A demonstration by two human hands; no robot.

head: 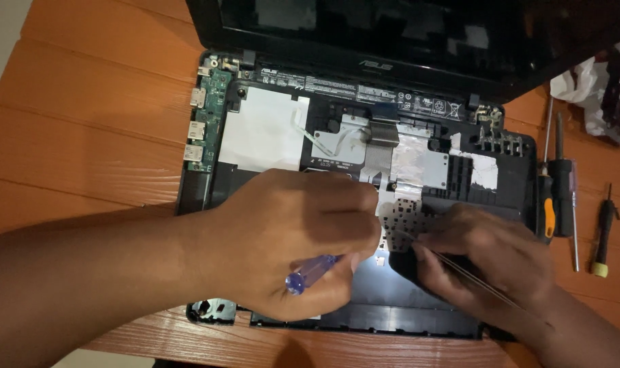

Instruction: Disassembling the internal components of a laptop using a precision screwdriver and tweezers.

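One blue-handled screwdriver (312,271) is gripped by the closed left hand (289,238); tweezers (459,272) are pinched by the right hand (490,262); three screwdrivers (562,197) are laid far right on the tabletop (85,129).

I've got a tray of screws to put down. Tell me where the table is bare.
The widest bare stretch of orange table lies left of the opened laptop, above the left hand. Right of the laptop is crowded: screwdrivers lie side by side below a crumpled bag. The right hand covers the laptop's lower right.

Left hand (293,238) fisted in a closed grip, right hand (487,262) pinching, fingertips nearly meeting
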